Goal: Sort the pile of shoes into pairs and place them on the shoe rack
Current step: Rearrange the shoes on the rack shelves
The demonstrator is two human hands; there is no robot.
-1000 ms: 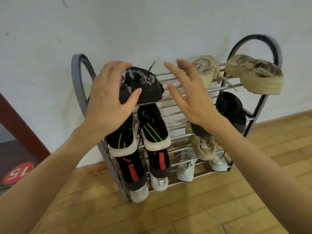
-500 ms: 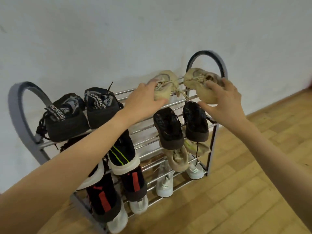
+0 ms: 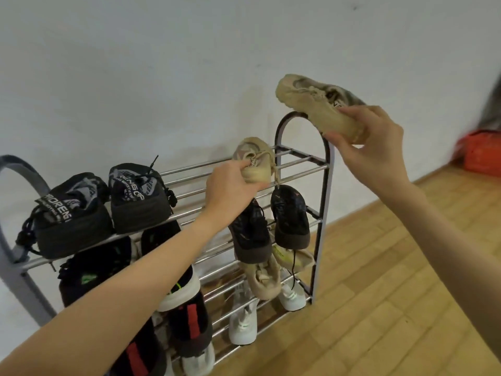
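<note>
Lifting one tan shoe [image 3: 320,104] off the shoe rack [image 3: 301,161], my right hand [image 3: 371,147] grips it; my left hand [image 3: 230,191] pinches its mate [image 3: 254,161], so the pair needs resetting.

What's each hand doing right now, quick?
Left hand: grips the beige shoe on the top shelf.
Right hand: holds the other beige shoe lifted above the rack.

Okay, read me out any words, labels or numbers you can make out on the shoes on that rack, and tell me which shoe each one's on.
"HOREN", partly cut off: white strap print on the far-left black shoe, top shelf.
"NG CP", uncertain: strap print on the second black shoe.
Tongue tab on the beige shoe gripped by the left hand: too blurred.
Mark on the lifted beige shoe in the right hand: too blurred.
</note>
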